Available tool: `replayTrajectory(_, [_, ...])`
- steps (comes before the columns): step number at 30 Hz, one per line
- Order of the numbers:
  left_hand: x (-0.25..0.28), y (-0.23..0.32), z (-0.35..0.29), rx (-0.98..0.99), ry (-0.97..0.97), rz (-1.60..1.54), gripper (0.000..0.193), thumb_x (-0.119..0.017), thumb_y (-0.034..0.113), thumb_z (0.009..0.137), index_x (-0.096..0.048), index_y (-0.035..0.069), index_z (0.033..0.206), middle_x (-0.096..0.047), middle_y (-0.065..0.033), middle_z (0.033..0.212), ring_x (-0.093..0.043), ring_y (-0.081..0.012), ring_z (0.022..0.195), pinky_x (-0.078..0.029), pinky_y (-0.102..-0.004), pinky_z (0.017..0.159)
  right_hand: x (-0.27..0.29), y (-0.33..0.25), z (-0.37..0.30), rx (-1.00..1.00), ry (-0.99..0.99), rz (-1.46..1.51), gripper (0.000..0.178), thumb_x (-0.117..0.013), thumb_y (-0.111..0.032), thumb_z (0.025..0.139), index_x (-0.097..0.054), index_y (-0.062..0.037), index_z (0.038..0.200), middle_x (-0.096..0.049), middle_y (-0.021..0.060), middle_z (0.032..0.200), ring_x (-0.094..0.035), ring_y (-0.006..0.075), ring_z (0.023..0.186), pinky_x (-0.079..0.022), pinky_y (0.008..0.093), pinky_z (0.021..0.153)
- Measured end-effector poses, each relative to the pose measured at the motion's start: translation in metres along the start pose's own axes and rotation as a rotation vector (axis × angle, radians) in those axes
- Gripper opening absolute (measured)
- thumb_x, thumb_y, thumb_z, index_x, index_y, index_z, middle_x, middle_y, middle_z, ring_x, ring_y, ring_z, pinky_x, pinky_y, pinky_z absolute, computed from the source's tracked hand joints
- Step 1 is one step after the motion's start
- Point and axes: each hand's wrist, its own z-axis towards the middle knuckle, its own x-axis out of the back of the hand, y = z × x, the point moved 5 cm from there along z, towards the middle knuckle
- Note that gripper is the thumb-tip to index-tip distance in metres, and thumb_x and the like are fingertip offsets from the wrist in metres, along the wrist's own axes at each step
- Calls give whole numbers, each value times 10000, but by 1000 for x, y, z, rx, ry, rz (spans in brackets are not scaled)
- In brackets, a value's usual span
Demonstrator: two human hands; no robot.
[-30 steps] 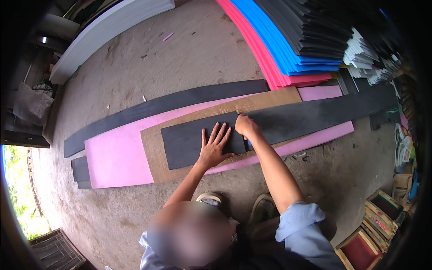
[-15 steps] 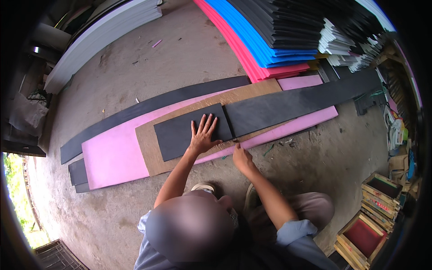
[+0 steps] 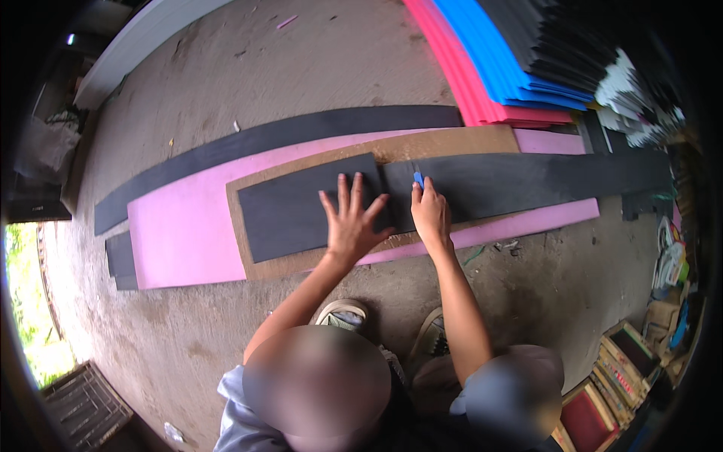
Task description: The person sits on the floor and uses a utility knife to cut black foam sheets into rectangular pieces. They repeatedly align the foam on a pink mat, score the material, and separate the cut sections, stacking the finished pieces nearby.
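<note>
My left hand (image 3: 354, 224) lies with spread fingers on a short black foam piece (image 3: 282, 207), near its right end. In my right hand (image 3: 431, 216) is a blue utility knife (image 3: 419, 179), its tip pointing away from me over a long black foam strip (image 3: 520, 173). A dark line separates the short piece from the strip, just right of my left fingers. Both rest on a brown board (image 3: 474, 141), which lies on a pink foam sheet (image 3: 177, 237). My palm hides most of the knife.
Another black strip (image 3: 279, 135) lies beyond the pink sheet. Stacked red (image 3: 452, 68), blue (image 3: 497, 60) and black foam sheets (image 3: 520, 34) stand at the far right. Wooden frames (image 3: 595, 414) sit at the lower right, and my shoes (image 3: 343, 313) are on the concrete floor.
My right hand has moved from the near edge of the black foam to farther out on the long strip; the blue knife now shows. My left hand still presses the short piece. The view has shifted.
</note>
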Motion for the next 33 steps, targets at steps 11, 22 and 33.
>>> replayTrajectory(11, [25, -181, -72, 372, 167, -21, 420, -413, -38, 752, -453, 88, 1151, -306, -135, 1375, -216, -351, 1298, -200, -540, 1025, -26, -22, 8, 82, 24, -190, 200, -457, -208, 871, -532, -27, 831, -573, 126, 802, -590, 300, 678, -439, 407, 640])
replayTrajectory(22, [2, -12, 65, -216, -44, -328, 1022, -760, 446, 559, -219, 131, 1366, -398, -102, 1262, -391, -283, 1144, -287, -469, 995, 23, 36, 11, -64, 89, 16, 240, -413, -186, 903, -495, 39, 928, -513, 184, 905, -531, 355, 827, -435, 432, 688])
replayTrajectory(33, [31, 4, 77, -136, 89, -144, 690, -799, 385, 487, -524, 118, 1061, -496, -56, 1026, -442, -250, 979, -347, -432, 772, 59, 29, -3, 67, 335, 120, 222, -447, -162, 899, -498, 45, 961, -518, 192, 910, -503, 359, 858, -412, 434, 736])
